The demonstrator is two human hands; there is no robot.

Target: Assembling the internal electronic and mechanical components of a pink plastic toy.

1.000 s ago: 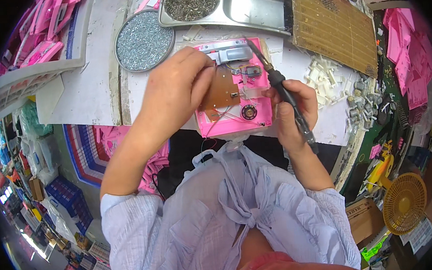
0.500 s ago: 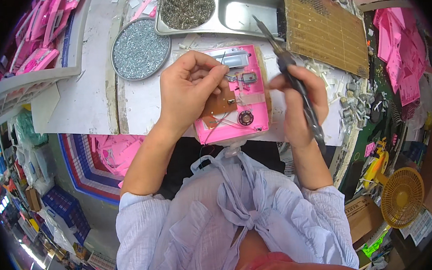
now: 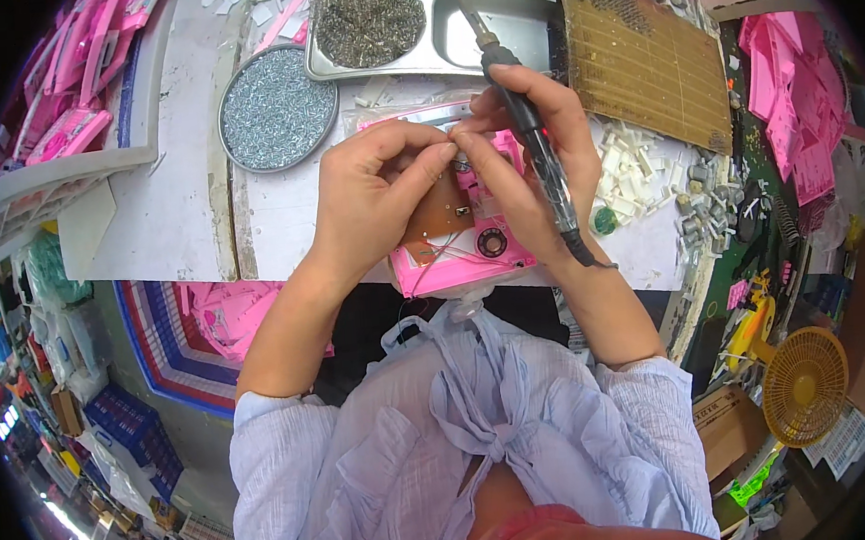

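My left hand point(image 3: 372, 189) is closed in a pinch above a pink plastic casing point(image 3: 433, 274), its fingertips on a thin wire that they now mostly hide. My right hand point(image 3: 545, 152) holds a black-handled soldering iron point(image 3: 533, 127), its metal tip pointing up and away toward the steel tray. The right thumb and forefinger meet the left fingertips over the casing. Inside the casing lie a brown circuit board point(image 3: 439, 214), a round black speaker point(image 3: 492, 242) and thin red wires. Both hands cover the casing's upper part.
Beyond the casing stands a steel tray point(image 3: 482, 48) holding small metal parts. A round dish point(image 3: 278, 108) of screws is at left. A brown corrugated board point(image 3: 643, 55), white plastic pieces point(image 3: 636, 165) and small metal parts point(image 3: 709, 205) lie at right. Pink parts point(image 3: 225, 315) fill a basket below.
My right hand has moved left and up with the soldering iron, bringing its thumb and forefinger to the left fingertips. The left hand stays nearly in place.
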